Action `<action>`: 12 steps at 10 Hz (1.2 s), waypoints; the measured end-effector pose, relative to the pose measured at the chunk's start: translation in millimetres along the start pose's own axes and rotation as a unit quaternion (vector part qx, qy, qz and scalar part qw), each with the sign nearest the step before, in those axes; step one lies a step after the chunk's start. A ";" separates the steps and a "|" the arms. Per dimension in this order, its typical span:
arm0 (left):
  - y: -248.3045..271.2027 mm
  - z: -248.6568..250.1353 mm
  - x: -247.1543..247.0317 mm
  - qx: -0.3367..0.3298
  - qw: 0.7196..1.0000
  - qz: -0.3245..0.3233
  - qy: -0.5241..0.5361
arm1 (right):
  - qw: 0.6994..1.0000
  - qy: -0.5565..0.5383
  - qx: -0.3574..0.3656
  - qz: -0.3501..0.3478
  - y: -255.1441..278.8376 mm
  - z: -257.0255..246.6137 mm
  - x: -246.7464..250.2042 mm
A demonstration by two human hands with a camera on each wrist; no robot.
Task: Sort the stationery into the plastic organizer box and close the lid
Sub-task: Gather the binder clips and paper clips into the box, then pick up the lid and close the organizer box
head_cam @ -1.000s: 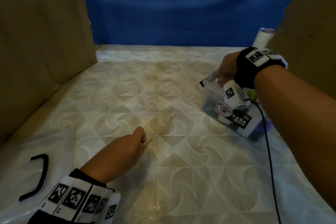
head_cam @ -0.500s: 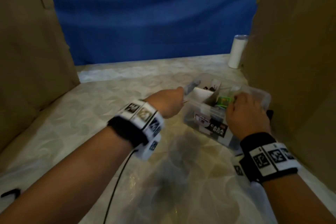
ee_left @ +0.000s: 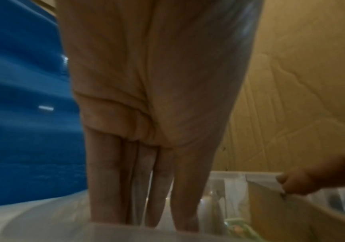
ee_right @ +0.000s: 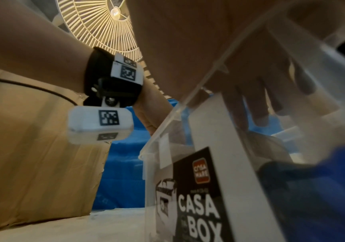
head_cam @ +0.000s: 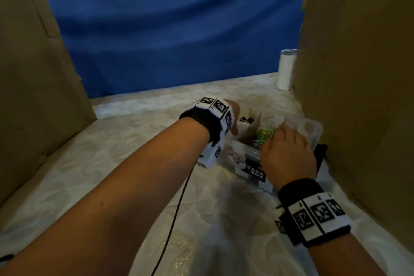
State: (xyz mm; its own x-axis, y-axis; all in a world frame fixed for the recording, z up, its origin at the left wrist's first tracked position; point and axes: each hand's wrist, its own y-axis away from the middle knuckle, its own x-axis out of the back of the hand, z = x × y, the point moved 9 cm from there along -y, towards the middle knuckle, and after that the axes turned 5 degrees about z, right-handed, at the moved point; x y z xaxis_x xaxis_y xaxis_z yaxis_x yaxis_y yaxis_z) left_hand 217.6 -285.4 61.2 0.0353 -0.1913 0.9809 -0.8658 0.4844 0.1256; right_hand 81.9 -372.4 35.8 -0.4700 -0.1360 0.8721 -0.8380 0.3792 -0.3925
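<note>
The clear plastic organizer box (head_cam: 313,132) with a "CASA BOX" label (head_cam: 255,171) stands open on the right, near the cardboard wall. A cardboard divider (head_cam: 251,127) and a green item (head_cam: 265,135) sit inside it. My left hand (head_cam: 233,116) hangs over the box's left compartment. In the left wrist view its fingers (ee_left: 146,204) point straight down, close together, with nothing visible between them. My right hand (head_cam: 286,152) lies over the box's near right side, fingers reaching inside (ee_right: 260,106). One fingertip (ee_left: 291,183) touches the divider's top edge (ee_left: 281,217).
Cardboard walls stand at left (head_cam: 33,74) and right (head_cam: 363,74), a blue cloth behind. A white cylinder (head_cam: 285,69) stands at the back right. A black cable (head_cam: 174,219) trails under my left arm. A dark object (head_cam: 321,152) lies behind the box.
My left hand left the front of the table, where it pinched a thin stick, and travelled right to the box. My right hand stayed on the box, shifting to its near side.
</note>
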 end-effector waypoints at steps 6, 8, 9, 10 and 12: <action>353.4 -238.2 -150.4 0.348 0.917 0.085 0.178 | 0.890 -0.400 0.165 -0.146 96.2 -208.3 -18.8; 435.8 -296.0 -203.6 0.439 0.877 -0.014 0.193 | 0.783 -0.341 0.190 -0.484 207.8 -343.8 -117.5; 461.1 -312.8 -220.8 0.489 0.841 -0.049 0.224 | 0.762 -0.275 0.188 -0.555 252.2 -374.1 -143.2; 475.6 -318.3 -238.9 0.502 0.822 -0.086 0.254 | 0.781 -0.186 0.211 -0.558 273.2 -384.3 -161.7; 475.2 -320.3 -240.3 0.494 0.823 -0.077 0.270 | 0.764 -0.190 0.228 -0.573 277.5 -390.1 -160.7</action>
State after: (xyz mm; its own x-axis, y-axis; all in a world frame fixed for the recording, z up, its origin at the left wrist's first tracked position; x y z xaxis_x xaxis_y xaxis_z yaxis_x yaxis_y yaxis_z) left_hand -42.4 264.2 -67.2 0.1688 0.3503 0.9213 -0.8038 -0.4920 0.3344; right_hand 33.1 111.7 -99.3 0.6699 -0.4290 0.6060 -0.7292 -0.5336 0.4284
